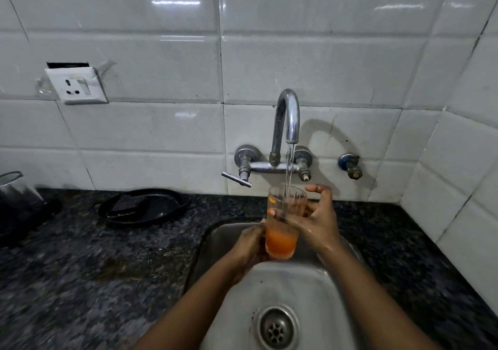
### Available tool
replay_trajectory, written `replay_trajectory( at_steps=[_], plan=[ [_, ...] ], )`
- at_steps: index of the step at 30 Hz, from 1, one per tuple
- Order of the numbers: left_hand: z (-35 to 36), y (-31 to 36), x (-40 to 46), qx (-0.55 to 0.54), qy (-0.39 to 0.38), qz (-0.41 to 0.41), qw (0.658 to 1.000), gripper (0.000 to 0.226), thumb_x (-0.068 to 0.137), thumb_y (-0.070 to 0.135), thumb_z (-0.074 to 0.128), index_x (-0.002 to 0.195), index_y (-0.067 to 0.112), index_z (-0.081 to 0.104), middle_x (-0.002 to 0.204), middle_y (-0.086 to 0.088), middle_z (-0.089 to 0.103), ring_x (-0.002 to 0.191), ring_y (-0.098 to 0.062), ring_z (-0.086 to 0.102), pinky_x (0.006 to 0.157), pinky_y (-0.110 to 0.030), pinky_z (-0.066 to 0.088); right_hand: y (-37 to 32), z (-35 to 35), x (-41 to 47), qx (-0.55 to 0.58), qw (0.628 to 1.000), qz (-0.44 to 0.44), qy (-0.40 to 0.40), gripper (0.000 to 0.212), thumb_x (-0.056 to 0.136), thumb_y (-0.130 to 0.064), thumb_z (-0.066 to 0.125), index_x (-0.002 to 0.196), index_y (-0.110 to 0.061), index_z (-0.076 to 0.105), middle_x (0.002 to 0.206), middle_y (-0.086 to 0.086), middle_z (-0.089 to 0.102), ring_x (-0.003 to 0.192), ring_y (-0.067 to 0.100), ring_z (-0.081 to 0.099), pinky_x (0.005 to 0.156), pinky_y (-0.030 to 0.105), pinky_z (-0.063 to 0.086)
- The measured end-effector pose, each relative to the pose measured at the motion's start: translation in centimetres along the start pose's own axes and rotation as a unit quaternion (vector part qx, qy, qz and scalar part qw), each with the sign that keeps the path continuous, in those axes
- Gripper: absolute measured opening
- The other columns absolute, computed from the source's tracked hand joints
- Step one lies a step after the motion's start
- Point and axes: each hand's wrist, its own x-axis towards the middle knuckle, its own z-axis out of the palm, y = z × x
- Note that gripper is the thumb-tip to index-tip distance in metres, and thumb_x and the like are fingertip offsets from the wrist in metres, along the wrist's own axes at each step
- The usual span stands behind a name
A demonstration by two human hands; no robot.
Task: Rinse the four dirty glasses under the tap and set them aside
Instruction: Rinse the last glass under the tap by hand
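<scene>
Both hands work above the sink [215, 242], table spreading either side. Left hand [249, 247] grips the glass [283, 223] base; right hand [316, 220] curls round its upper part under the tap [287, 117].

A black pan [140, 206] sits on the dark speckled tabletop [80, 255], a white socket [76, 85] on the tiled wall [323, 53] above.
</scene>
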Motion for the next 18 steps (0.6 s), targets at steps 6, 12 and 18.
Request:
replay_trajectory(
  at_steps=[6,12,18],
  plan=[
    [0.0,-0.8,-0.2,0.028,-0.032,0.002,0.999,0.034,0.097,0.039,0.039,0.110,0.016,0.060,0.105,-0.011,0.068,0.096,-0.026,0.067,0.076,-0.031,0.055,2.1,0.8,0.4,0.000,0.997,0.064,-0.053,0.058,0.056,-0.016,0.087,0.105,-0.022,0.055,0.103,-0.002,0.065,0.097,0.015,0.061,0.072,0.022,0.046],
    [-0.8,2.0,0.5,0.136,0.218,0.223,0.940,0.014,0.090,0.022,0.058,0.078,0.021,0.065,0.083,-0.009,0.071,0.080,-0.023,0.067,0.073,-0.037,0.054,3.1,0.3,1.2,-0.208,0.976,0.024,-0.068,0.063,0.055,-0.013,0.087,0.109,-0.015,0.054,0.100,-0.003,0.060,0.089,0.013,0.058,0.065,0.012,0.045],
    [-0.1,2.5,0.9,0.242,0.158,0.165,0.943,0.012,0.089,0.016,0.059,0.098,0.011,0.065,0.092,-0.002,0.068,0.087,-0.014,0.063,0.079,-0.026,0.052,2.2,-0.8,1.7,-0.652,0.732,-0.112,-0.163,0.060,0.073,-0.035,0.072,0.122,-0.025,0.040,0.127,0.004,0.049,0.116,0.026,0.047,0.094,0.041,0.038]
  ],
)
